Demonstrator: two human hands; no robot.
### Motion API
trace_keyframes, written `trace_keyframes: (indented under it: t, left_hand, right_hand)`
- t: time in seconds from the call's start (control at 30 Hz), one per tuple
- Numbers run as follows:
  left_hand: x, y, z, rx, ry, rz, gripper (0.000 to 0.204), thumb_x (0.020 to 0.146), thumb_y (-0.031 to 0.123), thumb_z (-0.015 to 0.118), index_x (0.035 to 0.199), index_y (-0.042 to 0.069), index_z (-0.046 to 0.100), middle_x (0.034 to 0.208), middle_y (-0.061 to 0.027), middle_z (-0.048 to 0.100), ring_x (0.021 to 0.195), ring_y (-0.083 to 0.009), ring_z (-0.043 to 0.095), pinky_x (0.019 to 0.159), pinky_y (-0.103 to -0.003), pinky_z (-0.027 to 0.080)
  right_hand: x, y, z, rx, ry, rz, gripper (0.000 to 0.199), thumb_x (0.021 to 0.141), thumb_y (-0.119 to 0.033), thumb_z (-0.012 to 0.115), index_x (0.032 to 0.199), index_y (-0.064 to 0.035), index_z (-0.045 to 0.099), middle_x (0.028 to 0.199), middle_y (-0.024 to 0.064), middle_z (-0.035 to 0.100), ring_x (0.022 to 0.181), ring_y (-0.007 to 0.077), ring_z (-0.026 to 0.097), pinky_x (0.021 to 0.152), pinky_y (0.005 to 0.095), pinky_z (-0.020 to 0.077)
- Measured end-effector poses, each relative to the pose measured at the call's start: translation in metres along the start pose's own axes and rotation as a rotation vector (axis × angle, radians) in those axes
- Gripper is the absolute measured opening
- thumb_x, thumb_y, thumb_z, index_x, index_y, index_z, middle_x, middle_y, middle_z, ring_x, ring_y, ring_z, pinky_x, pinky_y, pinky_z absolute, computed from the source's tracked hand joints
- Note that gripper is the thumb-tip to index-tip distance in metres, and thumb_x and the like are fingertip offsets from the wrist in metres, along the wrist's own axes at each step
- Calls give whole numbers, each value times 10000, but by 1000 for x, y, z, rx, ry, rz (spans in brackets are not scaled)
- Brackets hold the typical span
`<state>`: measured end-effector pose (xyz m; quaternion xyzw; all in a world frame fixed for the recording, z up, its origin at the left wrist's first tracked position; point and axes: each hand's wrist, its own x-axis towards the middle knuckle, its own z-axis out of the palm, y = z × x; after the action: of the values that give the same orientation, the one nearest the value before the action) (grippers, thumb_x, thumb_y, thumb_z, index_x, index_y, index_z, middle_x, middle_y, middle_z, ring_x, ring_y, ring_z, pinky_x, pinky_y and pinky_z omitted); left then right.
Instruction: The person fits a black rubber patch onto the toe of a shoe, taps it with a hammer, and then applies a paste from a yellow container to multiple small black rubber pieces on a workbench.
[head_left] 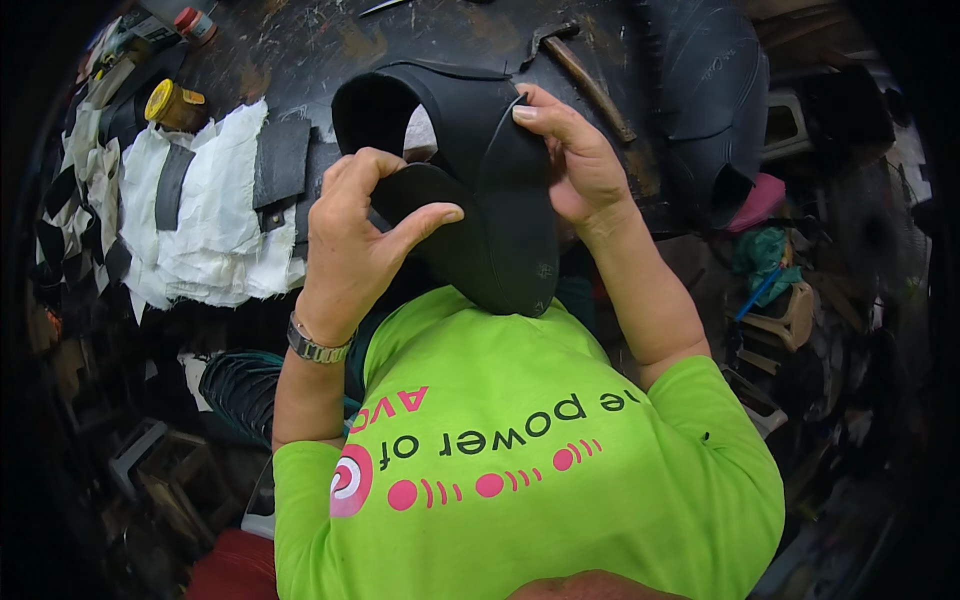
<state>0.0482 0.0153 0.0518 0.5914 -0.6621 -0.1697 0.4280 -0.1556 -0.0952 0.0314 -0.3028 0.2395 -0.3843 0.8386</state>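
A black leather shoe upper [515,225], curved into a loop at its far end, is held up between my hands over the table's near edge. My left hand [352,225] grips a flap on its left side, thumb on the face and bent fingers over the edge. On the right, my right hand [578,155] pinches the upper's top edge between thumb and forefinger. The other right fingers curl behind it and are partly hidden. The rounded lower end of the upper hangs close to my green shirt.
On the dark worktable [300,45], a hammer [590,80] lies beyond my right hand. White cloth [225,220] with dark strips, a yellow-lidded jar [175,105] and a red jar [195,25] are at left. More black leather uppers [705,100] are piled at right.
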Motion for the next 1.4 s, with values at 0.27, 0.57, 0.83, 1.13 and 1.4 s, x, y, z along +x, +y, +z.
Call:
trace_keyframes:
  t: [0.27,0.57,0.83,1.13,1.4]
  left_hand:
    - [-9,-6,15,41,151,129,392,658,137,942,865,45,622,786,-68,619,735,-231,612,667,-328,493]
    - [-15,2,17,94,142,249,325,664,115,915,844,56,651,762,-65,639,708,-274,624,693,-360,491]
    - [-24,10,23,2,10,123,269,735,112,876,905,51,677,813,-70,671,746,-260,646,712,-351,490]
    - [-20,5,24,72,40,107,284,727,140,884,895,52,672,824,-75,670,766,-282,630,706,-369,497]
    - [-21,4,26,55,28,88,294,707,135,891,871,53,661,818,-79,660,797,-287,632,729,-374,506]
  right_hand:
    - [-11,-16,16,-322,-75,219,260,870,-122,749,1084,19,711,976,103,753,845,158,730,783,294,594]
    - [-14,-4,20,-423,57,158,254,874,-144,747,1058,28,716,958,117,754,810,172,730,742,295,591]
    - [-15,-7,15,-381,92,148,261,864,-146,745,1049,36,717,945,119,752,787,170,724,726,286,588]
    - [-20,-2,6,-196,95,323,271,871,-141,753,1073,35,709,976,129,750,811,186,733,761,310,609]
    - [-28,-9,5,-459,-40,288,345,725,6,817,1046,60,705,936,148,752,777,206,736,739,316,608]
